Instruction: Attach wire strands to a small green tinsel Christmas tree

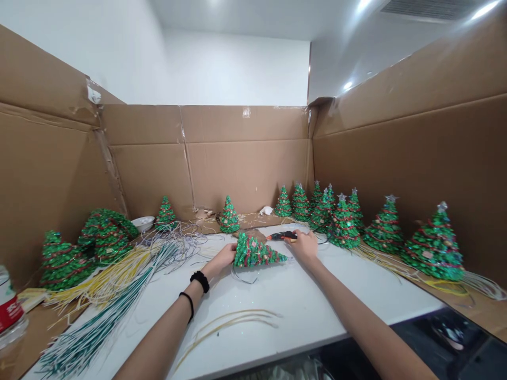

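Observation:
My left hand (227, 257) is closed on the base end of a small green Christmas tree (257, 252). The tree lies on its side, its tip pointing right, with red garland and small ornaments around it. A thin wire hangs below it near the fingers. My right hand (304, 245) grips a black and orange hand tool (283, 236), whose exact kind I cannot make out. The tool points left, just above the tree in the view. Several pale bent strands (233, 318) lie on the white tabletop (293, 311) between my forearms.
Several finished-looking trees with stars (344, 224) stand at the right, and more trees (111, 240) at the left. Bundles of yellow (103, 277) and teal strands (114, 306) spread at left, near a white bowl (143, 222) and a bottle (10, 311). Cardboard walls (245, 169) enclose the table.

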Demonstrator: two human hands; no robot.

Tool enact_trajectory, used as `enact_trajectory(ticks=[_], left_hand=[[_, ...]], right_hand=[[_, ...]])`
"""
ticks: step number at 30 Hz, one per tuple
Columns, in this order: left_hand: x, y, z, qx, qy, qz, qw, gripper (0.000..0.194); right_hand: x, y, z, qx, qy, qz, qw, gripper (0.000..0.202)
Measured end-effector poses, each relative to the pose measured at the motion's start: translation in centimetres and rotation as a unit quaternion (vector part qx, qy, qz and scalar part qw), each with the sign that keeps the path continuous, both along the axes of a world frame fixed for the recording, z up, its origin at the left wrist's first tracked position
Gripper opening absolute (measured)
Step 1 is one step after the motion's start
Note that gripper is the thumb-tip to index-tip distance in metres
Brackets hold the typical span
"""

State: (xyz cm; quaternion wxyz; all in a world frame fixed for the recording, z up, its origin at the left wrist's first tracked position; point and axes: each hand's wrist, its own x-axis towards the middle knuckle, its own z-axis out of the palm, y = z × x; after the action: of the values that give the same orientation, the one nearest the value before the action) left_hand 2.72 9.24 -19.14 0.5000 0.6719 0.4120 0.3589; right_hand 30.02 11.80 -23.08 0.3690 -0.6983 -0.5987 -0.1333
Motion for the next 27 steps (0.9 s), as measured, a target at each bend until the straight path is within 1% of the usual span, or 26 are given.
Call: enact_trajectory(ticks=[1,3,5,6,8,10,12,13,15,17,22,27], left_hand=[[0.0,0.0,0.0,0.003,-0.001,0.003,1.000,0.026],[0.0,0.1,-0.1,0.006,-0.005,0.007,1.000,0.025],[0.0,0.2,-0.2,0.004,-0.011,0.008,1.000,0.025],[0.0,0.2,-0.3,0.001,-0.014,0.009,1.000,0.026],[0.0,0.3,-0.5,-0.004,-0.021,0.006,1.000,0.027],[0.0,0.5,-0.7,-0.010,-0.029,-0.005,1.000,0.029],[0.0,0.6,-0.9,-0.011,-0.040,-0.009,0.999,0.031],[0.0,0.7,-1.0,-0.011,-0.045,-0.008,0.999,0.032],[0.0,0.9,-1.1,-0.011,-0.051,-0.004,0.999,0.033],[0.0,1.0,-1.2,-0.016,-0.052,-0.004,0.999,0.034],[0.0,0.7,-0.8,-0.023,-0.059,-0.004,0.998,0.031],[0.1,0.4,-0.7,-0.027,-0.065,0.001,0.997,0.027]], right_hand=[[0.0,0.1,-0.1,0.006,0.003,0.008,1.000,0.032],[0.0,0.2,0.1,0.046,0.012,0.035,0.998,0.035],[-0.5,-0.2,0.7,0.091,0.029,0.089,0.991,0.038],[-1.0,-0.5,1.1,0.101,0.041,0.128,0.986,0.039],[-2.5,-1.5,2.0,0.084,0.071,0.227,0.968,0.038],[-4.3,-2.8,2.8,0.068,0.100,0.309,0.943,0.037],[-5.9,-3.8,3.2,0.046,0.107,0.373,0.920,0.035],[-6.6,-4.2,3.3,0.034,0.104,0.395,0.912,0.035],[-7.3,-4.6,3.3,0.018,0.104,0.417,0.903,0.036],[-7.5,-4.6,3.0,0.010,0.108,0.424,0.899,0.036],[-7.2,-4.1,2.5,0.001,0.116,0.428,0.897,0.037],[-7.3,-4.3,2.6,-0.005,0.126,0.423,0.898,0.036]])
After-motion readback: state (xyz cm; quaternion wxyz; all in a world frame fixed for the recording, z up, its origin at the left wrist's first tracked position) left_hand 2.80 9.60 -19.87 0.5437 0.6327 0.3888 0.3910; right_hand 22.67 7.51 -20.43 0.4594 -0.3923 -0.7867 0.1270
